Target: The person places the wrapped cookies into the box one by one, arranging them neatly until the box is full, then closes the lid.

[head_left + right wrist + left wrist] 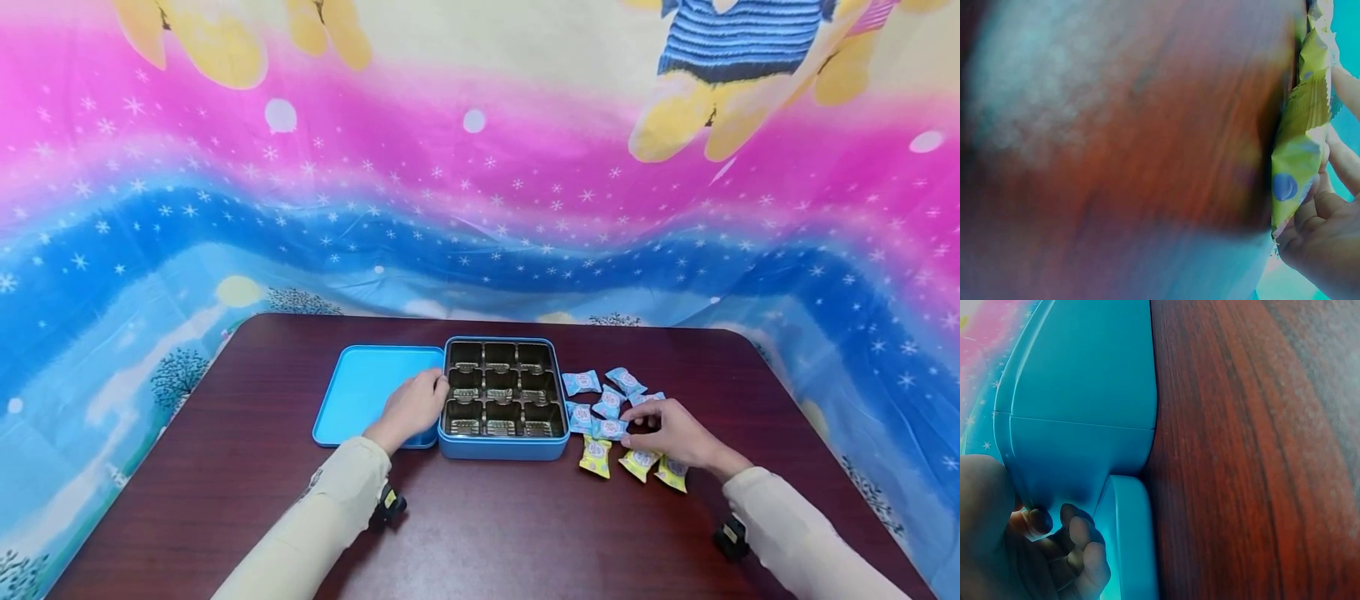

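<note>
On the table (525, 533), candies (608, 403) lie beside the right hand (678, 435).

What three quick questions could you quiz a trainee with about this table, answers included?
1. Count: how many compartments does the insert in the blue tin have?
2. True or false: the tin stands between the blue lid and the small wrapped packets.
3. Choose: which hand is at the packets? A: left. B: right.

Key: 1. Nine, in three rows of three. 2. True. 3. B, the right hand.
</note>
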`<action>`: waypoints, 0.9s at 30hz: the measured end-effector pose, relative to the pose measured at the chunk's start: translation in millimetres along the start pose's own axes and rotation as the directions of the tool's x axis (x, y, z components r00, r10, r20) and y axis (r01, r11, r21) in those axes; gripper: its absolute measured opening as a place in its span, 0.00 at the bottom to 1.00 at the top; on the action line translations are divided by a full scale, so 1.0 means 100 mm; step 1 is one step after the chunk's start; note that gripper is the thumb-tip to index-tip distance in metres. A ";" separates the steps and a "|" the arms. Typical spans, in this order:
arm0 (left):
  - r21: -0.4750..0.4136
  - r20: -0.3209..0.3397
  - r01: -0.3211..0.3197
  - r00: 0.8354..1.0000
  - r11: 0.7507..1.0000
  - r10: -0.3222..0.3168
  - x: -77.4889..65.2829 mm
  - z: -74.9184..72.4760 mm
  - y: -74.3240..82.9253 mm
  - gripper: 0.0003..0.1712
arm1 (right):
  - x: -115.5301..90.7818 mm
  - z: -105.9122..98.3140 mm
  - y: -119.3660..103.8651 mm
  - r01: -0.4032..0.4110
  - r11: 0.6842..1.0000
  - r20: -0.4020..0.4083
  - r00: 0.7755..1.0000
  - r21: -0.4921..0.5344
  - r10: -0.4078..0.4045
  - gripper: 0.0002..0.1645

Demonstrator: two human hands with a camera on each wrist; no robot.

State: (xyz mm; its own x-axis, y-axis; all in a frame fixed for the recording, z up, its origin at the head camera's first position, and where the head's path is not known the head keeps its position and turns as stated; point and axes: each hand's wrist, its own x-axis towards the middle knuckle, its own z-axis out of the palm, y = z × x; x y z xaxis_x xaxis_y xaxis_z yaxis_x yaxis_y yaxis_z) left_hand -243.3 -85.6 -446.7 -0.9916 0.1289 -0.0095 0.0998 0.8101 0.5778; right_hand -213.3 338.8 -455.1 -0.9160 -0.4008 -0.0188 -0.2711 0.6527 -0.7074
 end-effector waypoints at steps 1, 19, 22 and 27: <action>-0.001 0.000 0.000 1.000 1.000 0.000 0.00 0.00 0.00 0.19 | 0.00 0.00 0.01 0.002 1.000 -0.003 1.000 -0.006 -0.002 0.17; -0.017 0.009 0.010 1.000 1.000 -0.010 -0.01 0.00 0.01 0.20 | -0.05 -0.06 -0.04 0.002 1.000 -0.067 0.998 0.022 0.000 0.19; -0.018 0.007 0.006 1.000 1.000 -0.006 -0.02 -0.01 0.02 0.19 | -0.06 -0.08 -0.04 -0.001 1.000 -0.080 0.997 0.026 0.003 0.19; -0.032 0.003 0.005 1.000 0.999 -0.005 0.00 0.01 0.00 0.19 | -0.05 -0.12 -0.07 -0.020 0.999 -0.099 0.995 0.028 0.023 0.21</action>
State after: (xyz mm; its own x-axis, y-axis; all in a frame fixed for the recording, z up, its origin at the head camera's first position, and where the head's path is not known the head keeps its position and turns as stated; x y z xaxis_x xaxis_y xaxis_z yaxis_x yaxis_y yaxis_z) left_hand -243.0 -85.0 -446.9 -0.9918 0.1268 -0.0148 0.0922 0.7921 0.6033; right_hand -210.1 344.0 -441.4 -0.9467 -0.3203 0.0349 -0.2441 0.6424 -0.7264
